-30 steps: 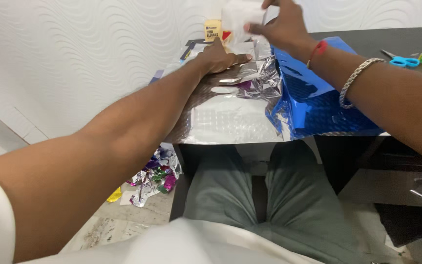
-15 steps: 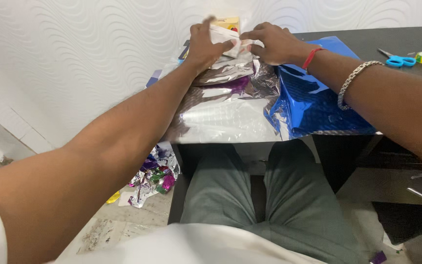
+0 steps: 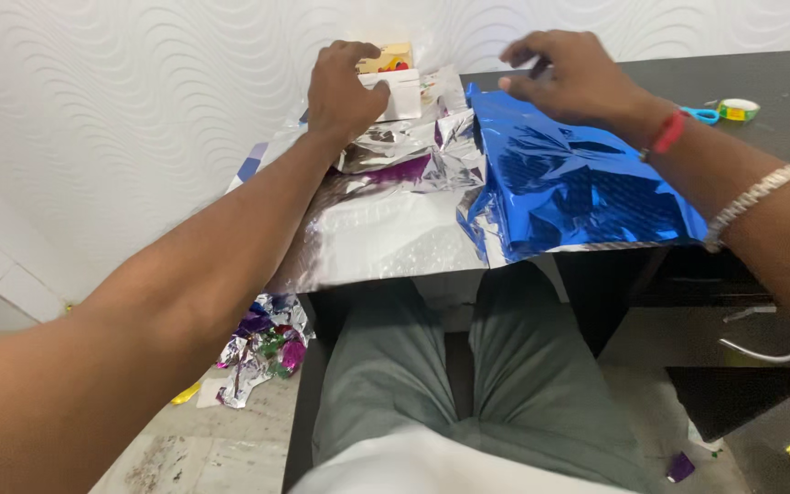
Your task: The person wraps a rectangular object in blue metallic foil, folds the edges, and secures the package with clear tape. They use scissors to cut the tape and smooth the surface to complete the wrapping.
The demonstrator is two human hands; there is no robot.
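A small white box [image 3: 401,94] is seen at the far edge of the surface [image 3: 779,82], close to the wall, and it is gripped from the left by the left hand [image 3: 345,87]. It is rectangular and plain on the side that shows. Just behind it, against the wall, a yellow carton [image 3: 388,58] with a red patch on its right part is partly hidden by the hand and the white box. Print is carried on the carton's front. No signs or screens are shown.
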